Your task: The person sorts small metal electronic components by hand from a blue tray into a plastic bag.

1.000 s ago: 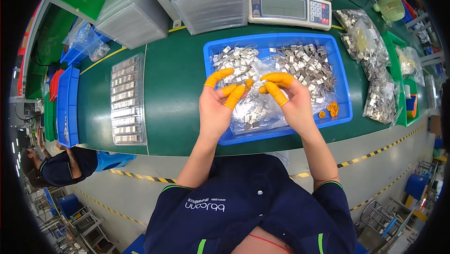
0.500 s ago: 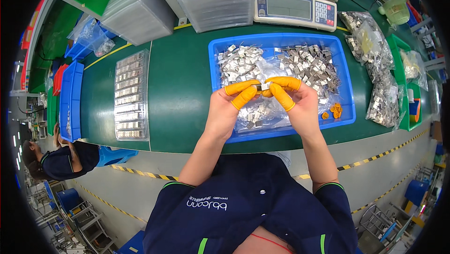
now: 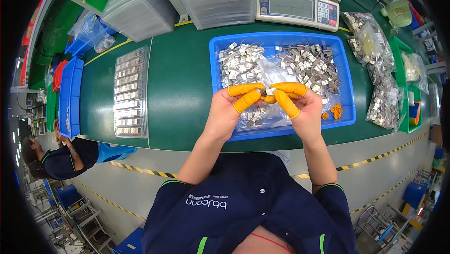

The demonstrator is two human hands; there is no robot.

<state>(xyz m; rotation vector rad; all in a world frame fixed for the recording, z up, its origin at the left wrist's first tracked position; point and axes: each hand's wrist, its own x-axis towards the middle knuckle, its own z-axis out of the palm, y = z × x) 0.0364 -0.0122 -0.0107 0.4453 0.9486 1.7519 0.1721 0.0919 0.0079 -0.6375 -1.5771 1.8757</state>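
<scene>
My left hand [image 3: 230,108] and my right hand [image 3: 302,109] meet above the blue tray [image 3: 346,80], with orange finger cots on the thumbs and fingers. Pinched between their fingertips is a small silvery metal connector [image 3: 269,91], mostly covered by the fingers. Under and beyond them, the tray holds a heap of whitish connectors [image 3: 239,61] on its left and a heap of greyer connectors [image 3: 311,64] on its right. A clear plastic bag [image 3: 272,71] lies between the heaps. Loose orange finger cots [image 3: 336,110] rest in the tray's near right corner.
Left on the green table lies a clear blister tray [image 3: 131,92] with rows of connectors. Behind stand stacked clear trays [image 3: 215,0] and a scale [image 3: 297,7]. Bags of connectors [image 3: 382,99] lie at the right. A person [image 3: 61,158] sits at the far left.
The fingers have shifted slightly on the connector, and its visible part now stands more upright. Both hands have moved a little to the right and remain together over the tray.
</scene>
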